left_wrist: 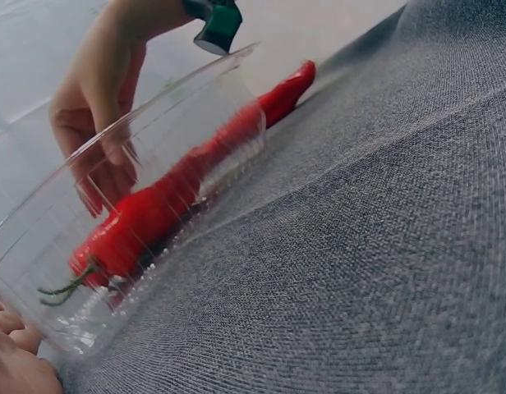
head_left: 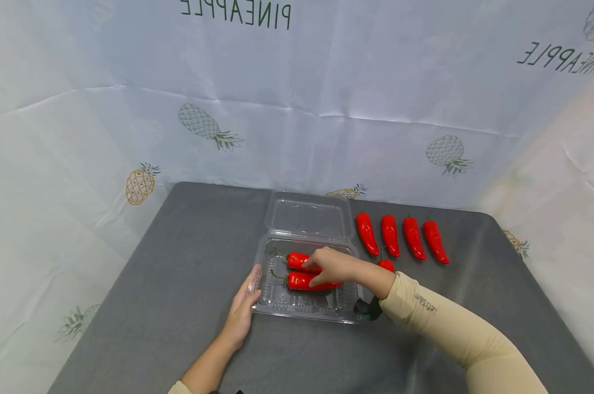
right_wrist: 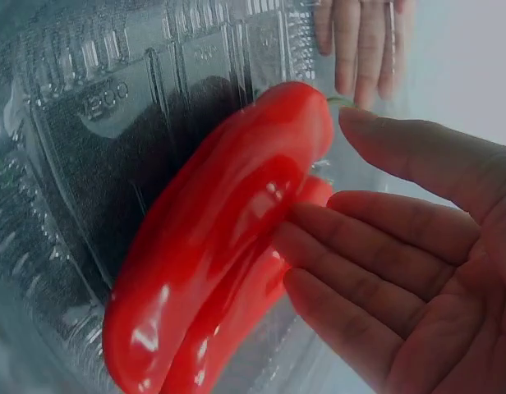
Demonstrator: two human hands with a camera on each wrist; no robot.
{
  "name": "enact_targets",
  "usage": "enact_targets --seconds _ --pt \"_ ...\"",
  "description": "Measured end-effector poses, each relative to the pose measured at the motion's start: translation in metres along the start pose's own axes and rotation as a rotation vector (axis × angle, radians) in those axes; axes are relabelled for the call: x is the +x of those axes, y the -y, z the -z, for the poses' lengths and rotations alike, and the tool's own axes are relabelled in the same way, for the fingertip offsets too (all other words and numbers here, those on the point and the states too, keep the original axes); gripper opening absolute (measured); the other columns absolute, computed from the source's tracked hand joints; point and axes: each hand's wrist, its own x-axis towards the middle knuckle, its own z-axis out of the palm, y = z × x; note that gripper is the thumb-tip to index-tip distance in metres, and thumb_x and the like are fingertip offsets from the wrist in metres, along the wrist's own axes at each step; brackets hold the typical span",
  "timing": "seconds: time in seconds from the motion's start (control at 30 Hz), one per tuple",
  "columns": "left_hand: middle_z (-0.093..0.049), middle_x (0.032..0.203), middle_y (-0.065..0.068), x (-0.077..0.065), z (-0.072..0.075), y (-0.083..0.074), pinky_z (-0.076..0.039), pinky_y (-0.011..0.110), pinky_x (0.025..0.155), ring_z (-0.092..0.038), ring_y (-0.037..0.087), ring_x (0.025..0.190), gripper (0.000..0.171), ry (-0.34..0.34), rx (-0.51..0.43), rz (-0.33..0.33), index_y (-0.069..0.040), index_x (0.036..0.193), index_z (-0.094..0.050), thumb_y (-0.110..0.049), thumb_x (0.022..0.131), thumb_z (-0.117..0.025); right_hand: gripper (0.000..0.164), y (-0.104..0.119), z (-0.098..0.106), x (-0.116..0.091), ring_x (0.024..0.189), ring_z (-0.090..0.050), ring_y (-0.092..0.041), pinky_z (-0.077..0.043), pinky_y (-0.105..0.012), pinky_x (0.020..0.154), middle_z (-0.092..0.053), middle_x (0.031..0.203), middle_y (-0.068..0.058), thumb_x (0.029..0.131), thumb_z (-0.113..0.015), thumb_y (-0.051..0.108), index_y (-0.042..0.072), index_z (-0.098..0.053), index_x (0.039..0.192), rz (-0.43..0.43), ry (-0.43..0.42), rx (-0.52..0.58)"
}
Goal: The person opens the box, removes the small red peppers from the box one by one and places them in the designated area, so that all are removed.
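Two red peppers (head_left: 300,280) with green stems lie side by side in the base of a clear plastic clamshell box (head_left: 297,313), its lid folded back behind. Above them my right hand (head_left: 328,267) reaches in from the right. In the right wrist view its fingers (right_wrist: 376,271) are extended beside the peppers, fingertips right at their skin, with the thumb apart near the stem end. My left hand (head_left: 240,312) rests against the box's left side. Its fingers (right_wrist: 372,49) look straight along the wall in the right wrist view.
Several more red peppers (head_left: 390,235) stand in a row on the grey table (head_left: 193,246), right of the lid (head_left: 306,216). Another pepper (head_left: 386,265) is partly hidden behind my right wrist. A pineapple-print cloth (head_left: 301,137) hangs behind the table.
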Motion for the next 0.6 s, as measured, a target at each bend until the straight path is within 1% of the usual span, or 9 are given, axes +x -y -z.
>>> enact_targets --seconds 0.13,0.3,0.37,0.43,0.53,0.6 --pt "-0.014 0.152 0.028 0.0 0.0 0.0 -0.02 0.0 0.101 -0.025 -0.019 0.127 0.054 -0.007 0.0 0.017 0.009 0.145 -0.015 -0.003 0.095 -0.032 0.038 0.004 -0.003 0.005 0.1 -0.065 -0.021 -0.052 -0.035 0.089 -0.069 0.108 -0.013 0.077 -0.074 0.009 -0.004 -0.066 0.111 -0.007 0.001 -0.027" --pt "-0.013 0.151 0.03 0.0 0.0 0.0 -0.02 0.001 0.101 -0.025 -0.018 0.126 0.054 0.0 0.003 0.002 0.01 0.144 -0.015 -0.004 0.096 -0.033 0.032 0.006 -0.009 0.01 0.094 -0.065 -0.019 -0.052 -0.035 0.087 -0.071 0.102 -0.011 0.075 -0.076 0.01 -0.001 -0.07 0.104 -0.048 0.006 -0.064" --pt "-0.013 0.151 0.03 0.0 0.0 0.0 -0.02 0.001 0.101 -0.025 -0.018 0.126 0.054 0.003 0.002 0.002 0.01 0.144 -0.015 -0.005 0.096 -0.033 0.032 0.006 -0.012 0.012 0.093 -0.065 -0.018 -0.052 -0.035 0.088 -0.071 0.101 -0.01 0.074 -0.077 0.011 0.0 -0.071 0.103 -0.072 0.014 -0.077" --pt "-0.013 0.152 0.029 0.0 0.0 0.0 -0.02 0.001 0.101 -0.025 -0.018 0.126 0.054 0.001 0.001 0.012 0.01 0.145 -0.015 -0.005 0.096 -0.033 0.033 0.006 -0.015 0.013 0.089 -0.064 -0.016 -0.052 -0.033 0.086 -0.071 0.1 -0.008 0.073 -0.078 0.012 0.001 -0.071 0.103 -0.087 0.022 -0.088" --pt "-0.013 0.152 0.027 0.0 0.0 0.0 -0.019 0.001 0.102 -0.023 -0.016 0.127 0.054 0.0 0.002 0.024 0.009 0.145 -0.015 -0.005 0.096 -0.033 0.029 0.007 -0.017 0.016 0.074 -0.058 -0.012 -0.051 -0.028 0.075 -0.071 0.087 -0.003 0.071 -0.08 0.013 0.003 -0.073 0.097 -0.098 0.036 -0.103" --pt "-0.013 0.153 0.026 0.0 0.001 -0.001 -0.019 0.001 0.102 -0.022 -0.014 0.128 0.054 0.004 0.005 0.026 0.008 0.145 -0.015 -0.005 0.096 -0.033 0.025 0.007 -0.019 0.017 0.066 -0.051 -0.01 -0.047 -0.025 0.066 -0.066 0.076 0.002 0.07 -0.08 0.013 0.004 -0.073 0.093 -0.094 0.038 -0.121"
